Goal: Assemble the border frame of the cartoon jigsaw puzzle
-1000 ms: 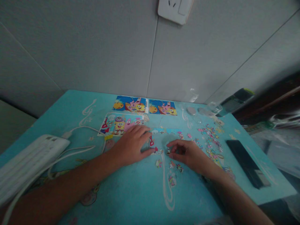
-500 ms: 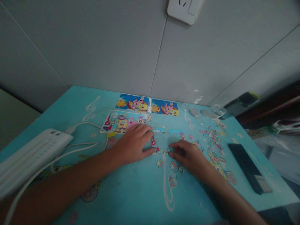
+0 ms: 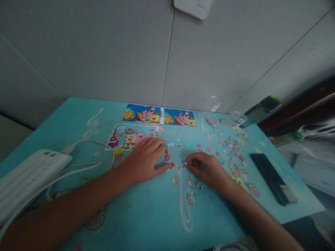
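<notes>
My left hand (image 3: 146,161) lies flat with its fingers stretched out, fingertips and thumb at the left side of a partly joined jigsaw border (image 3: 193,143). My right hand (image 3: 209,170) is closed, thumb and forefinger pinching a small jigsaw piece (image 3: 185,164) at the tabletop. That piece is just right of the joined bottom-left strip (image 3: 175,166), with a gap between them. Several loose pieces lie below the hands, among them a pale yellow-green one (image 3: 175,180) and a dark one (image 3: 199,185). The left fingers hide part of the border.
Behind my left hand lies a cartoon picture sheet (image 3: 130,137), with two blue cards (image 3: 142,113) near the wall. Heaped jigsaw pieces (image 3: 234,148) and a dark phone-like slab (image 3: 272,179) are at right. A white power bank (image 3: 34,174) with cables (image 3: 78,170) sits at left.
The view has shifted, so the table's things appear further left. My right thumb and forefinger have drawn closer together on the piece. My left hand stays in place on the border.
</notes>
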The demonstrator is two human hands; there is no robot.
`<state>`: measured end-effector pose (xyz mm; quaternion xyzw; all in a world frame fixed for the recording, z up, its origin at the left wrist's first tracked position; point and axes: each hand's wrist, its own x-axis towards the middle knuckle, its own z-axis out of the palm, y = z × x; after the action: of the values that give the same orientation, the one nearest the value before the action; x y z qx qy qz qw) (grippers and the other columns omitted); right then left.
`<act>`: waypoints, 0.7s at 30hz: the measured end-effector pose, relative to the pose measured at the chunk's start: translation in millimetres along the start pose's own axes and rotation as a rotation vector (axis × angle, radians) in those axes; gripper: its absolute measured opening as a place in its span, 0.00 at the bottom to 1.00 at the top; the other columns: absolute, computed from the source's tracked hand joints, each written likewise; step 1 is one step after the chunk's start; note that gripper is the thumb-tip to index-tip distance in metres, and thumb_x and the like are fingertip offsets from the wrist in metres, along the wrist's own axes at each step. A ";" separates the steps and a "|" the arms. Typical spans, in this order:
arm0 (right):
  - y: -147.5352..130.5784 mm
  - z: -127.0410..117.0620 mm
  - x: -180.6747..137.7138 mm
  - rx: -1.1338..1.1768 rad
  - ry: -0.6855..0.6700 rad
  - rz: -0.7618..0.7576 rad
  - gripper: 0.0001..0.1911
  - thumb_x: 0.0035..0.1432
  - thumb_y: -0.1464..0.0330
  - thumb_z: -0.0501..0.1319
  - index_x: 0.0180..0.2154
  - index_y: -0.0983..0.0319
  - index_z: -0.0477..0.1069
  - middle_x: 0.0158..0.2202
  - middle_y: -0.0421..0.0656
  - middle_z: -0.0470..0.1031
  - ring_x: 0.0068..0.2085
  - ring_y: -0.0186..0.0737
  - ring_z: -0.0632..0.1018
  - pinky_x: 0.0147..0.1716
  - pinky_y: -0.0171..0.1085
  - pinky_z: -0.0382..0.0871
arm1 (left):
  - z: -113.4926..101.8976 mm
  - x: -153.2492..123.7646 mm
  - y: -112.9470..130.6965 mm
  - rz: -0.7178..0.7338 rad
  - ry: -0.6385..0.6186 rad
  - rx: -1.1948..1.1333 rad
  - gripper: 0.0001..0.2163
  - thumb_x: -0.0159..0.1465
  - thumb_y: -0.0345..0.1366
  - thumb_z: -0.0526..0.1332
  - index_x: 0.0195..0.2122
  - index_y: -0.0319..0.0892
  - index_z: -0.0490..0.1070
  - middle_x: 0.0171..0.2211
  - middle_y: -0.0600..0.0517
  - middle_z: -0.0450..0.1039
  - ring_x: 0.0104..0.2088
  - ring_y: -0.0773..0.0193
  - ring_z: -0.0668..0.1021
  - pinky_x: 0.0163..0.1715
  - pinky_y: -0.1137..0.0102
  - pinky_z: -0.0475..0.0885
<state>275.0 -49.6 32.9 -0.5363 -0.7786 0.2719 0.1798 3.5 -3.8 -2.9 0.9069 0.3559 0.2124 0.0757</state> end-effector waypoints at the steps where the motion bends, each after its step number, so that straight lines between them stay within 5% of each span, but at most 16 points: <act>1: 1.4 -2.2 -0.1 -0.007 0.003 -0.015 0.07 0.63 0.70 0.65 0.44 0.58 0.77 0.38 0.41 0.79 0.36 0.38 0.77 0.39 0.37 0.70 | 0.3 0.2 0.0 -0.003 0.001 0.000 0.25 0.66 0.55 0.60 0.56 0.42 0.70 0.55 0.42 0.71 0.57 0.46 0.72 0.59 0.48 0.65; 10: 26.3 -35.8 -8.4 -0.064 -0.028 0.001 0.11 0.63 0.64 0.67 0.47 0.56 0.78 0.43 0.43 0.79 0.43 0.42 0.78 0.45 0.41 0.71 | -1.2 0.1 0.2 -0.002 -0.024 0.018 0.25 0.68 0.56 0.58 0.56 0.41 0.70 0.56 0.41 0.70 0.58 0.47 0.71 0.60 0.48 0.65; 21: 16.8 -28.2 -6.2 -0.068 -0.098 0.057 0.06 0.62 0.67 0.66 0.42 0.57 0.77 0.41 0.41 0.78 0.39 0.39 0.77 0.41 0.39 0.69 | -1.1 -0.6 0.2 -0.005 -0.021 0.037 0.25 0.67 0.55 0.59 0.55 0.40 0.70 0.56 0.41 0.70 0.58 0.47 0.71 0.60 0.48 0.65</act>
<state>305.8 -44.2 44.8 -0.5500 -0.7797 0.2761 0.1152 2.7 -4.4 -2.1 0.9095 0.3613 0.1959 0.0630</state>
